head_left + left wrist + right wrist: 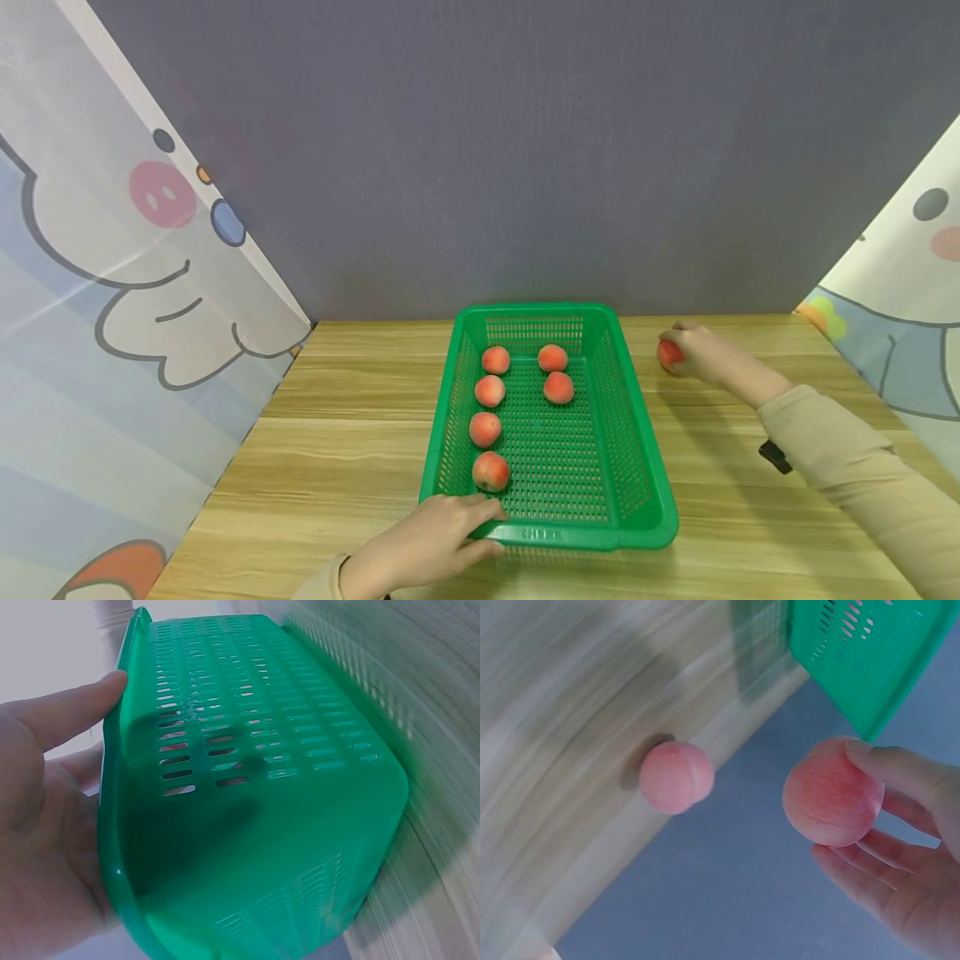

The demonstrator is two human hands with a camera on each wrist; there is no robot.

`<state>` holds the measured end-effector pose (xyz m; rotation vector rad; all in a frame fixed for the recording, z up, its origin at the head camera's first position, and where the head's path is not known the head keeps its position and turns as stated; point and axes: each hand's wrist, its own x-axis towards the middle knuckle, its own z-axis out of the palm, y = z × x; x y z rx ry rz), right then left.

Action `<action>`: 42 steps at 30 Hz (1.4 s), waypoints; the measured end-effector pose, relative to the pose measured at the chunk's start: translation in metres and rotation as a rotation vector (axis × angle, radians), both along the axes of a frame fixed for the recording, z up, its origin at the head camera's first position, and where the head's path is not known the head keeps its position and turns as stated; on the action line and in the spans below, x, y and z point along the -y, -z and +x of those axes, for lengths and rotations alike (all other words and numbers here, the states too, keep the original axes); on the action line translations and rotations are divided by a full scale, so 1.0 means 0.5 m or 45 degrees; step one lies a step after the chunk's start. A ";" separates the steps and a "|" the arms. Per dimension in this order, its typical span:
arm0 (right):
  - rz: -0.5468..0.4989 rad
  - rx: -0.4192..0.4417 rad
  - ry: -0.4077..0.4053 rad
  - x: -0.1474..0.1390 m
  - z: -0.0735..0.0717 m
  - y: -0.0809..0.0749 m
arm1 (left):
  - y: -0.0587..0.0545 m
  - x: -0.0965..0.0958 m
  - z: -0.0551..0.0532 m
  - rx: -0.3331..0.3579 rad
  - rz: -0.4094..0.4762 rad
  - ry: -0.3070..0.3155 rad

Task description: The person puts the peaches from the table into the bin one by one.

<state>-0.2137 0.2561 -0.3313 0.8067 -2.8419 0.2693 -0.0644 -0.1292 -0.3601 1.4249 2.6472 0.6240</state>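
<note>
My left hand (435, 533) grips the near rim of a green plastic basket (573, 535). In the left wrist view its thumb lies against the outside of the rim. Inside the basket, several peaches (485, 429) form a row along the left side, and two more peaches (558, 387) sit toward the back, right of that row. To the right of the basket, my right hand (701, 354) holds a peach (832, 795) between thumb and fingers. Another peach (676, 778) rests on the table beside it in the right wrist view; the hand hides it from the head view.
The basket stands on a wood-grain table (360, 417). A grey wall panel (480, 150) rises at the table's back edge. Cartoon-printed sheets (150, 292) flank the table on both sides.
</note>
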 end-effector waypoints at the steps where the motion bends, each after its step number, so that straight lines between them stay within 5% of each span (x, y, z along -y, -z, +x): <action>1: 0.004 -0.012 -0.002 0.001 0.001 -0.004 | 0.000 0.000 0.000 0.000 -0.002 -0.003; 8: 0.016 -0.123 -0.044 0.009 0.005 -0.026 | 0.000 0.000 0.000 0.007 -0.005 -0.008; 42: 0.154 -0.200 -0.109 0.093 0.016 -0.120 | -0.003 -0.001 -0.001 0.015 0.004 0.004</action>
